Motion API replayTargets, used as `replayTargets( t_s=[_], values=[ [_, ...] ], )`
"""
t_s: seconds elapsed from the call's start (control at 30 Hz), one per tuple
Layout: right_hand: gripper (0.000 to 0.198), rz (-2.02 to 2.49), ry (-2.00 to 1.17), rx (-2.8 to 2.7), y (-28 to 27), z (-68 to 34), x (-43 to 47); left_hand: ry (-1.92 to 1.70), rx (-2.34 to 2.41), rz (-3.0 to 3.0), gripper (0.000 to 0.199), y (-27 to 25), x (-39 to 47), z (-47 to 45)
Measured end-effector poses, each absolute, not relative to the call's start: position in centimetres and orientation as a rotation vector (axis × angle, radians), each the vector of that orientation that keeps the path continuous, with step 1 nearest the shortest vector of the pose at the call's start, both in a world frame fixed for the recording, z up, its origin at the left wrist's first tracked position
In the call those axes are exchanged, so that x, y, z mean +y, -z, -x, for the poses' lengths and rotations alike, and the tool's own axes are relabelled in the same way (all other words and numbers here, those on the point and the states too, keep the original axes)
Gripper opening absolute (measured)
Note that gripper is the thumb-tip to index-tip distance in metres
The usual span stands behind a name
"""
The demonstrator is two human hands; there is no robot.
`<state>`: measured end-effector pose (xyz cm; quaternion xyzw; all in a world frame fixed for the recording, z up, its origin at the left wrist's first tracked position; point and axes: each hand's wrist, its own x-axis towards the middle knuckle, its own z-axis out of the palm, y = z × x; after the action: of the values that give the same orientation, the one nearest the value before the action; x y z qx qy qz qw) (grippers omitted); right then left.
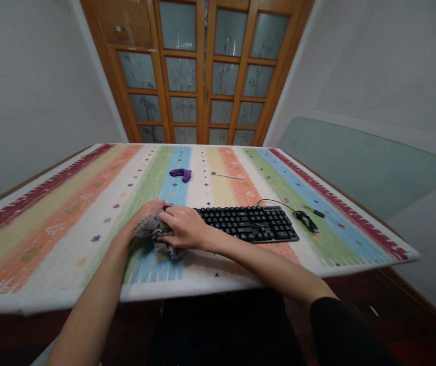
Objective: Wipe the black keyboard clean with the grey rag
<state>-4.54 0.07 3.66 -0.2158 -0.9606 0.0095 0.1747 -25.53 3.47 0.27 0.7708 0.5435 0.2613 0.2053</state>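
A grey fluffy cloth is bunched between my hands near the table's front edge. My left hand is closed round its far left side, fingers pointing right and partly hidden. Across its right side, my right hand grips the cloth with bent fingers. Both hands are at the left end of a black keyboard, which lies flat with its keys up. That left end is hidden behind my right hand and the cloth, so I cannot tell whether the cloth touches it.
A coiled black cable lies right of the keyboard, beside a black-handled screwdriver. Farther back are a crumpled purple cloth and a thin stick with a small dark head. A striped tablecloth covers the table.
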Motion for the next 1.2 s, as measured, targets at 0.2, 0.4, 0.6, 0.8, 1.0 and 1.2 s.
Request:
replayTargets(
  t_s=[0.2, 0.4, 0.6, 0.8, 1.0, 1.2],
  values=[
    [0.038, 0.707, -0.037, -2.784, -1.8, 5.9, 0.1, -0.800, 1.490, -2.108, 0.080, 0.2, 3.3, 25.6],
    [0.030, 0.793, -0.070, -2.773, -2.0, 4.0, 0.0, -0.797, 1.474, -2.111, 0.078, -0.9, 2.2, 25.0],
    [0.029, 0.884, -0.082, -2.770, -2.4, 1.6, -0.2, -0.787, 1.490, -2.120, 0.080, -1.3, 1.6, 24.6],
    [0.032, 0.943, -0.078, -2.719, -1.8, -1.2, -0.3, -0.776, 1.499, -2.127, 0.078, -1.2, 1.6, 24.6],
    [0.028, 0.962, -0.061, -2.656, -1.0, -3.8, -0.1, -0.740, 1.492, -2.167, 0.071, -1.0, 1.8, 24.7],
    [0.031, 1.000, -0.050, -2.628, -0.7, -6.7, -0.1, -0.742, 1.484, -2.163, 0.072, -0.8, 1.9, 25.0]
  ],
)
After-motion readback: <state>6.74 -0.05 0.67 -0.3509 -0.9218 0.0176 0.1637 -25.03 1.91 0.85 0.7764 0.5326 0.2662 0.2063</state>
